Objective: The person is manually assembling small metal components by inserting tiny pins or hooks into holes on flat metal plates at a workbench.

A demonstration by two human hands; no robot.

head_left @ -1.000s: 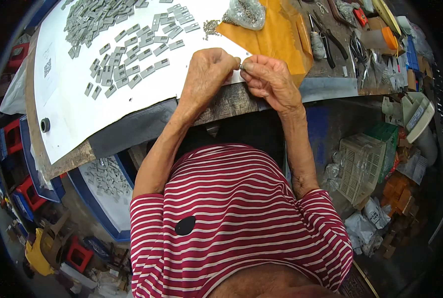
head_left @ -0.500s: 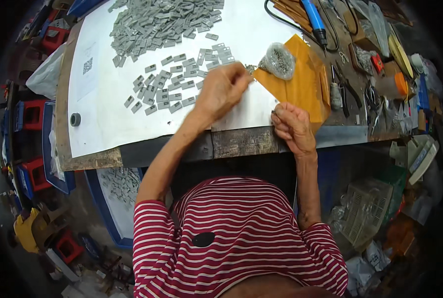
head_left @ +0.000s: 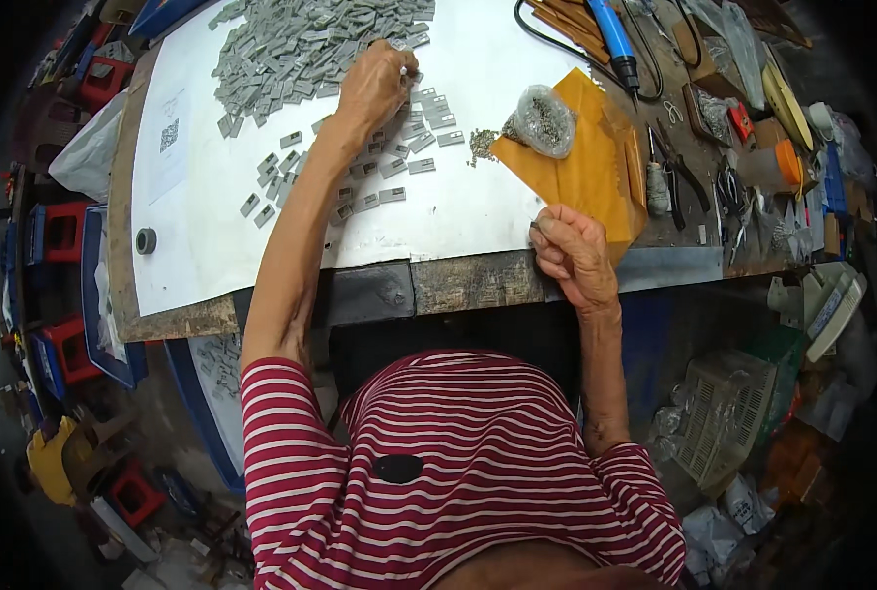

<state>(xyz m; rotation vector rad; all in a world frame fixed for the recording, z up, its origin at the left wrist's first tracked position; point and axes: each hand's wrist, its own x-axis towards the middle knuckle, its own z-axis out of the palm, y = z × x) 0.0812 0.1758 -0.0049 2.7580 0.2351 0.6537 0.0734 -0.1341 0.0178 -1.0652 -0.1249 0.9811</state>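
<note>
Over the right edge of a big heap of small grey rectangular pieces (head_left: 281,59), my left hand (head_left: 374,90) reaches with its fingers bent together. What they pinch, if anything, is too small to make out. Below that hand and forearm, several similar grey pieces (head_left: 422,165) lie spread flat on white paper. At the front edge of the paper my right hand (head_left: 578,254) is closed, thumb against forefinger, with a small dark piece (head_left: 535,226) showing at the fingertips. Tiny metal parts (head_left: 482,146) lie loose beside a clear plastic bag (head_left: 543,123) of such parts.
The bag rests on an orange-brown envelope (head_left: 610,147). A blue-handled corded tool (head_left: 611,29) and pliers (head_left: 689,177) lie at the right. A dark ring (head_left: 145,241) sits on the paper (head_left: 202,251) at left. The wooden table edge (head_left: 478,283) runs before me.
My left hand has moved from beside the loose tiny parts up and left to the heap of grey pieces. My right hand stays closed in nearly the same place.
</note>
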